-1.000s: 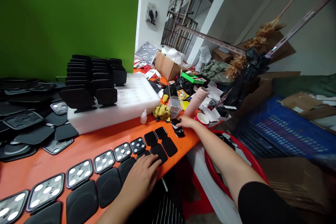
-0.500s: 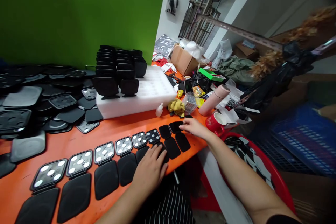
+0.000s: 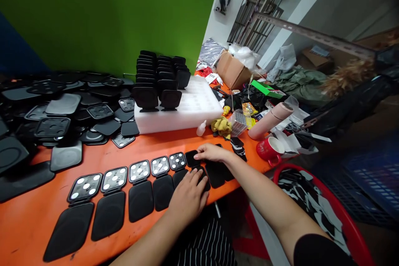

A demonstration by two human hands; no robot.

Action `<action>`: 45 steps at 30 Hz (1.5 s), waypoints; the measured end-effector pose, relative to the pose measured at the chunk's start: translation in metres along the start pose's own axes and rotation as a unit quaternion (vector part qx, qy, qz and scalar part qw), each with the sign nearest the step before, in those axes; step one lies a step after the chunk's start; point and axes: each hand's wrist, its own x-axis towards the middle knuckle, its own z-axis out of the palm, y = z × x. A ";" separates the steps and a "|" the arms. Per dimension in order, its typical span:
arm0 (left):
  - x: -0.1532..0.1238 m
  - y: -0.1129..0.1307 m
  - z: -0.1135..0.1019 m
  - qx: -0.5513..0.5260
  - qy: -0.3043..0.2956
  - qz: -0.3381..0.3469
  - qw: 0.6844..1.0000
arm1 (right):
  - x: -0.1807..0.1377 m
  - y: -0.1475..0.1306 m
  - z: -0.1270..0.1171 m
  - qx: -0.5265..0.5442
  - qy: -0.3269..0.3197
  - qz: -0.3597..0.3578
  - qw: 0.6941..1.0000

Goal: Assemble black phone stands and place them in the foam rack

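Observation:
A row of opened black hinged cases (image 3: 140, 183) lies along the orange table (image 3: 102, 151); their upper halves show white round dots. My left hand (image 3: 188, 197) rests flat, fingers spread, on the black lower half of a case near the row's right end. My right hand (image 3: 212, 152) lies palm down over the upper half of the case (image 3: 190, 158) beside it, fingers curved onto it. A small stack of black pieces (image 3: 238, 147) sits just right of that hand.
A white foam block (image 3: 187, 110) holds upright black plates (image 3: 157, 77). Piles of black parts (image 3: 56, 116) fill the left. A glue bottle (image 3: 201, 129), yellow rag (image 3: 222, 125), red mug (image 3: 271, 149) and pink roll (image 3: 270, 120) crowd the right; a red basin (image 3: 314, 203) stands below.
My right hand has come back from the small stack at the right onto the case at the row's end. The left hand stays on the same case. The camera has turned left.

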 end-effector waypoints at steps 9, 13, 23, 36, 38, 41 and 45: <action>0.000 -0.001 0.001 -0.008 -0.002 0.000 1.000 | 0.003 -0.004 0.000 -0.047 -0.007 0.039 0.998; 0.000 -0.001 0.001 -0.009 0.001 0.001 1.000 | 0.008 -0.005 0.000 -0.089 0.002 0.054 0.995; -0.001 -0.001 0.003 -0.014 0.007 -0.001 1.000 | 0.007 -0.016 0.003 -0.208 0.023 0.090 0.974; -0.001 -0.001 0.004 -0.022 0.023 0.006 0.999 | -0.016 -0.040 0.014 -0.351 0.168 0.069 0.919; -0.001 -0.001 0.004 -0.023 0.021 0.005 1.000 | -0.031 -0.031 0.022 -0.349 0.173 0.029 0.921; 0.000 -0.001 0.002 -0.027 0.011 0.003 1.000 | -0.048 -0.015 0.040 -0.352 0.141 -0.081 0.922; 0.001 -0.001 0.000 -0.037 0.001 0.009 0.999 | -0.050 -0.002 0.058 -0.349 0.112 -0.129 0.921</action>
